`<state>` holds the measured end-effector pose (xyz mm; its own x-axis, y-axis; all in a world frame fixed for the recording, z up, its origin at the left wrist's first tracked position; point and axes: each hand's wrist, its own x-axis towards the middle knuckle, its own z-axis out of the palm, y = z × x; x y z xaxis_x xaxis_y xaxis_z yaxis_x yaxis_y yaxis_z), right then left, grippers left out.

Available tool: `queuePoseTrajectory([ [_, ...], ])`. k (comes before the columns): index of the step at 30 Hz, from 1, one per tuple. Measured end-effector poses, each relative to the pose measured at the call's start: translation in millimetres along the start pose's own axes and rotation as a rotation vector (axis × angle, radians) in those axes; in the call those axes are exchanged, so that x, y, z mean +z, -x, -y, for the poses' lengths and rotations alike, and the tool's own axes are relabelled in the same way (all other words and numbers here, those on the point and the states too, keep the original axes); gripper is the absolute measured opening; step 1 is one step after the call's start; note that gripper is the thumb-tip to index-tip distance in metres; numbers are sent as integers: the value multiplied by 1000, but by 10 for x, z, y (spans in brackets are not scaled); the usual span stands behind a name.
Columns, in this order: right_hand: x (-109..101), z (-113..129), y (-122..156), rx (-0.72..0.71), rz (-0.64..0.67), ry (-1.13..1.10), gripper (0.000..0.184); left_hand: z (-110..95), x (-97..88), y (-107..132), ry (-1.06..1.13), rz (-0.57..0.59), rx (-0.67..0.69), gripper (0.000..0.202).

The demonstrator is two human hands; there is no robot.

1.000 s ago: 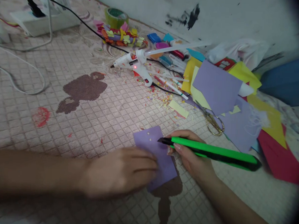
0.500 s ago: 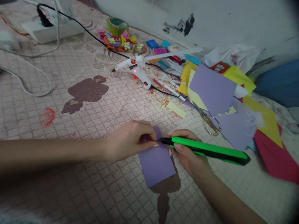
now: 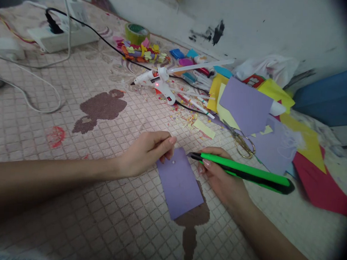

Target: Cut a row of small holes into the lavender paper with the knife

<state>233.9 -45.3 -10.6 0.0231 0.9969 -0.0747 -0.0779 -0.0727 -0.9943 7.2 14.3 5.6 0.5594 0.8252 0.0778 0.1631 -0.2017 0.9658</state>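
A small purple paper rectangle [image 3: 181, 184] lies on the pink quilted cloth [image 3: 101, 203], with a tiny white dot near its top edge. My left hand [image 3: 145, 151] rests at the paper's upper left corner, fingers curled together in a loose pinch; what they hold, if anything, is too small to see. My right hand [image 3: 221, 178] grips a green and black utility knife [image 3: 243, 173] like a pen. The knife's black tip points left, just above the paper's top right corner.
A white hot glue gun [image 3: 157, 81] with a red light lies behind, its black cord running left. Scissors [image 3: 242, 142], purple, yellow and red paper sheets [image 3: 246, 104], markers, paper flowers [image 3: 141, 52], a tape roll [image 3: 136, 32] and a power strip [image 3: 62, 37] surround the spot.
My left hand slid off the purple paper, pinched at its top edge, then drew back to the upper left corner. The right hand and knife barely moved.
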Motion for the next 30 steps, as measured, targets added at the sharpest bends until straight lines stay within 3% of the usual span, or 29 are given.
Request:
queuePoseTrajectory([
  [4, -57, 15, 45, -47, 86, 128, 25, 22, -24, 18, -52, -57, 67, 33],
  [7, -64, 70, 94, -129, 149, 238, 25, 29, -71, 77, -262, -66, 378, 19],
  [9, -46, 116, 121, -170, 172, 369, 24, 12, -82, 142, -407, 107, 729, 16],
  [12, -2, 163, 141, -245, 206, 460, 23, -24, -23, 254, -651, 299, 937, 24],
  [17, 54, 168, 117, -362, 231, 537, 24, -9, 142, 357, -681, 394, 989, 26],
  [25, 50, 122, 87, -295, 303, 529, 21, 22, 126, 323, -675, 465, 947, 34],
  [30, 15, 51, 104, -309, 279, 537, 25, 17, 133, 325, -691, 472, 937, 37],
])
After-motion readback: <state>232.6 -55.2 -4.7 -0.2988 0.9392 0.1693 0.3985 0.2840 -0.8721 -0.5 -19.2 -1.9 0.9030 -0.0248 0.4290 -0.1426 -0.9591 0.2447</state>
